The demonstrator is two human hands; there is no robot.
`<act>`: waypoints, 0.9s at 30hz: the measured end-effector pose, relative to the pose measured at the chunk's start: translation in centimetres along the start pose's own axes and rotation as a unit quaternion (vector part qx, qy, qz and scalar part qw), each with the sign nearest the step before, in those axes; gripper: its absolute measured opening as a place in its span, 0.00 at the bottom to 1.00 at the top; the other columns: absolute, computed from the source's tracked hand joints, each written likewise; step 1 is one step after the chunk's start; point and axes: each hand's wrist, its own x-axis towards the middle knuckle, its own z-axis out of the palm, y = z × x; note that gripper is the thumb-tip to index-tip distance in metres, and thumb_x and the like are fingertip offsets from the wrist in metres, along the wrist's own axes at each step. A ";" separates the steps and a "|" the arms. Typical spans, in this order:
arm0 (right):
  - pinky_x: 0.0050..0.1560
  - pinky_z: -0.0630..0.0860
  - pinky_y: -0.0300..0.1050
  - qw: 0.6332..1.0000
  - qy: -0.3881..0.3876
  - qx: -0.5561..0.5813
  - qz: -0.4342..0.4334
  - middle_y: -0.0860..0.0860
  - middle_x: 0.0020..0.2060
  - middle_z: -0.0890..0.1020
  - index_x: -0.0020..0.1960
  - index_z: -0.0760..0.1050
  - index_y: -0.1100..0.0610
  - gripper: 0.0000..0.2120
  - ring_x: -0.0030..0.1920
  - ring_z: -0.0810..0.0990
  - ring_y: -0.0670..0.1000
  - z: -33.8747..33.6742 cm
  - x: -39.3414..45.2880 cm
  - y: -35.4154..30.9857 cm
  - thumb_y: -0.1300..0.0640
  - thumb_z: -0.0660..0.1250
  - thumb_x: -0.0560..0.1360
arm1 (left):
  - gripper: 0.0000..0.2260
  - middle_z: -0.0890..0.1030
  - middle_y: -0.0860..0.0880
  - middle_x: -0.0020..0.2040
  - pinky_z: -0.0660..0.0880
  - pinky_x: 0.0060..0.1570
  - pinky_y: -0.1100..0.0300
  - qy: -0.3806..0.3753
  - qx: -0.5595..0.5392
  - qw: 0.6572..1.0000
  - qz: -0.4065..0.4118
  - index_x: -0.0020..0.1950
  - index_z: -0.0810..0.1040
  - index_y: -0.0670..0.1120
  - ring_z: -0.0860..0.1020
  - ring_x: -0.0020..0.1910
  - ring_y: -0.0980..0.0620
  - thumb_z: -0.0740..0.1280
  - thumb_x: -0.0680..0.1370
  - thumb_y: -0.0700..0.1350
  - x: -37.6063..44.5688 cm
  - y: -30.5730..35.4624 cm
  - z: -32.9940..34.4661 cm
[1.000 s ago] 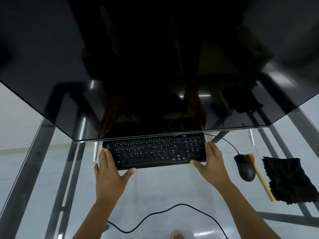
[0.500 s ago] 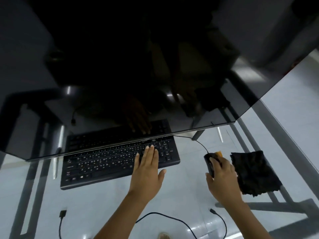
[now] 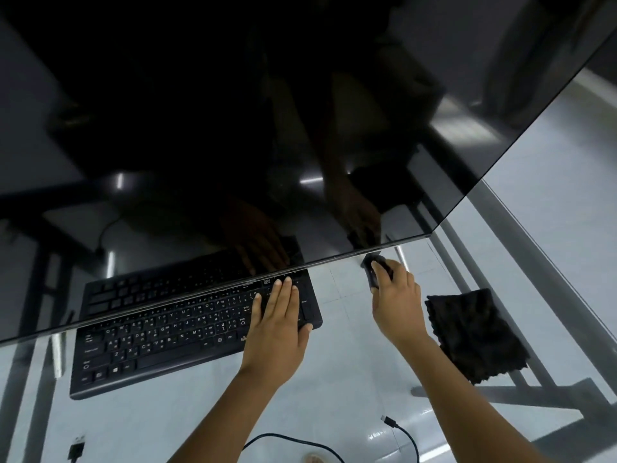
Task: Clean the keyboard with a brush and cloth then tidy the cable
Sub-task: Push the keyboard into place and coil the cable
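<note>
Keyboard [image 3: 187, 332] is the black full-size one lying flat on the glass bench [image 3: 350, 372], angled a bit, with its far edge tucked right under the bottom edge of the big dark monitor [image 3: 267, 111]. That screen is easily the largest thing here, it fills the whole upper part of the view and mirrors the keys and both hands in it. You can see the metal frame and the pale floor straight through the glass.

Black cloth [image 3: 474, 332] sits on the right side of the bench, crumpled flat, just beside the right wrist but not touching it as far as I can tell.

Left hand [image 3: 278, 320] is laid flat on the right end of the keyboard, fingers straight and together over the numpad area, thumb hooked at the front edge. Not gripping anything, just resting there.

Right hand [image 3: 395, 302] is curled over the black mouse [image 3: 370, 267], holding it near the monitor's lower corner, well apart from the keyboard.

Black cable [image 3: 405, 436] loops along the near edge with its plug end lying loose, and another small plug [image 3: 76, 448] lies at the near left.
</note>
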 end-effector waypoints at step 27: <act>0.58 0.75 0.56 0.974 -0.036 0.104 -0.197 0.57 0.60 0.75 0.62 0.76 0.57 0.23 0.58 0.75 0.58 0.5 -9.3 -16.1 0.62 0.72 0.68 | 0.21 0.77 0.37 0.59 0.74 0.57 0.40 0.125 -0.076 0.929 -0.340 0.64 0.75 0.37 0.75 0.58 0.36 0.71 0.72 0.41 -16.3 -16.0 -4.8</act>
